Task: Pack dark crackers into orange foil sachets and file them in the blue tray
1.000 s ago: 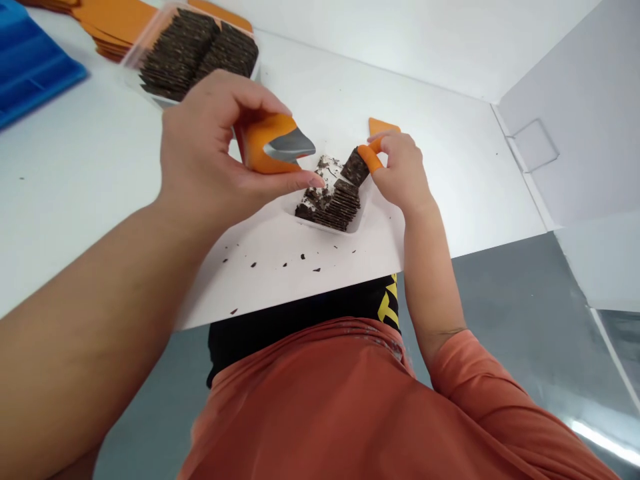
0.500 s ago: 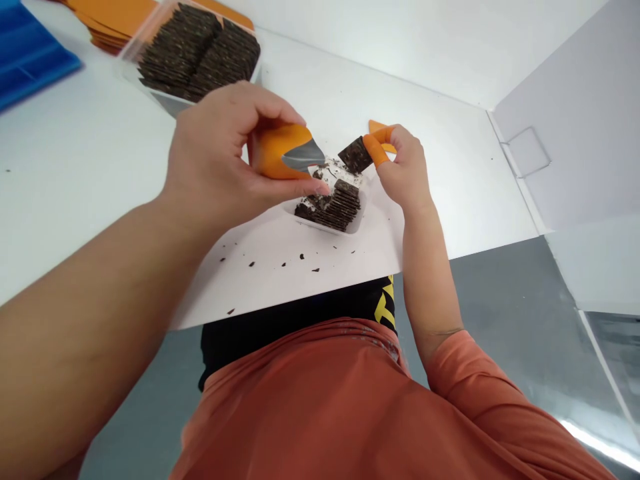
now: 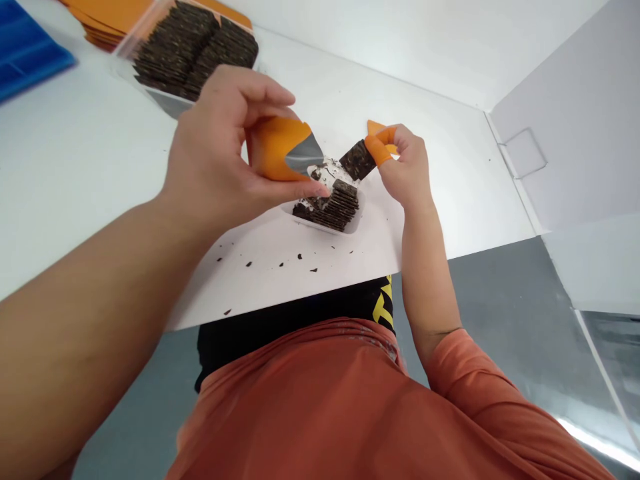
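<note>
Head view: a small, white plastic tray with rounded corners (image 3: 357, 219) holds a ridged stack of thin, dark brown, rough-textured squares (image 3: 341, 207) among loose crumbs. At the tray's far right corner, the right hand (image 3: 406, 167) pinches a single flat, flaky, dark brown square slab (image 3: 357, 160) between thumb and forefinger, both sheathed in smooth orange finger covers (image 3: 379, 150). Above the tray's left side, the left hand (image 3: 225, 143) grips a glossy orange pouch (image 3: 277, 150), thumb beneath and fingers over it, its shiny silver-grey end facing the tray.

Smooth white tabletop (image 3: 460, 200) lies under the tray, dark flakes (image 3: 300, 256) strewn nearer the wearer. Grey floor (image 3: 500, 280) shows to the tray's right, below a pale panel (image 3: 590, 100) with a thin, squarish wire loop (image 3: 525, 153).

Far left of the tray stands one larger translucent plastic bin (image 3: 170, 103) with two visible rows of dark brown squares (image 3: 185, 57); beyond it, one pile of flat orange sheets (image 3: 107, 20) and one ribbed blue piece (image 3: 30, 53). One orange piece (image 3: 375, 127) lies behind the right hand. Squares within each stack are too tight to count.
</note>
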{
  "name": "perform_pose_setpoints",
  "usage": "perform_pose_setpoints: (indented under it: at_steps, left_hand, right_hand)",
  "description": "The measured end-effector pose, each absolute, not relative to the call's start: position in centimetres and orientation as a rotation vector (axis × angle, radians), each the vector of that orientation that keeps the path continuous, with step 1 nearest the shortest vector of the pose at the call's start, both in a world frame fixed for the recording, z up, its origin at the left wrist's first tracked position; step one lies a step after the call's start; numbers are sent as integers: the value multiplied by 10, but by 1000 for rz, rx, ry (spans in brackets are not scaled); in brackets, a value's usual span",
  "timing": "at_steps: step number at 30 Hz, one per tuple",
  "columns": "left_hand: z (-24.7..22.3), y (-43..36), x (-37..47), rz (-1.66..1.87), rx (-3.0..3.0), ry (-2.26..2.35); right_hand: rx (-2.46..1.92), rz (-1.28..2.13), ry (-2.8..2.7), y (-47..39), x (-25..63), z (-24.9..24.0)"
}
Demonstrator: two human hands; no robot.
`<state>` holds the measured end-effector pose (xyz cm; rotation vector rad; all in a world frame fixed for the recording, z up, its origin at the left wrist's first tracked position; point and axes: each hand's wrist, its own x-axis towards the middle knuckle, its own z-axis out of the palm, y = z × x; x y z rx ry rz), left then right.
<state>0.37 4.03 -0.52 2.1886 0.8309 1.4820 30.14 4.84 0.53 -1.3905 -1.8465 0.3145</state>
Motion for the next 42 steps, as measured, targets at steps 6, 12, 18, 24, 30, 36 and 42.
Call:
perform_pose_setpoints:
  at_steps: [6, 12, 18, 24, 30, 36, 42]
  left_hand:
    - [-9, 42, 4, 1492, 2276, 754]
    - [-6, 41, 4, 1448, 2379, 727]
    - [-5, 41, 3, 1437, 2324, 741]
    - [-13, 46, 9, 1544, 2262, 702]
    - [-9, 38, 12, 1529, 2257, 781]
    - [0, 30, 14, 1317, 2367, 789]
    - [12, 14, 23, 1216, 2031, 427]
  right_hand:
    - [-1422, 335, -1926, 39, 299, 15]
    - [-1397, 374, -1941, 42, 299, 12]
    - [-1339, 359, -1778, 55, 301, 0]
    - [-1118, 244, -1535, 61, 293, -4]
    - [-961, 44, -1668, 21, 246, 10]
    - [-948, 3, -1776, 16, 235, -1]
    - [-926, -110, -1869, 10, 235, -2]
